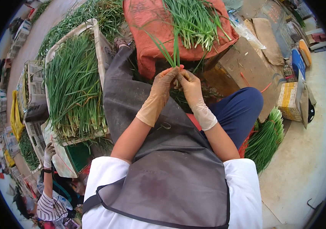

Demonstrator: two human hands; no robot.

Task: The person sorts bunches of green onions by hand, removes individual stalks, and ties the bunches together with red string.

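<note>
A few green garlic chive stalks (pixel 176 53) stand up from between my fingertips, with their leaves fanning out away from me. My left hand (pixel 161 87), in a thin soiled glove, pinches them. Against it, my right hand (pixel 191 87), gloved too, has its thumb and fingers closed on the lower ends, which are mostly hidden. Just beyond my hands, a pile of chives (pixel 196 25) with pale bases towards me lies on a red woven-plastic cover (pixel 151 37). A dark apron (pixel 166 160) covers my lap, with a loose leaf scrap on it.
At left stands a pale crate (pixel 100 48) packed with chives (pixel 74 86); more greens (pixel 105 17) are heaped behind it. A brown board (pixel 246 68) and a tied chive bundle (pixel 266 140) are at right. Another person's gloved hand (pixel 49 153) reaches up at lower left.
</note>
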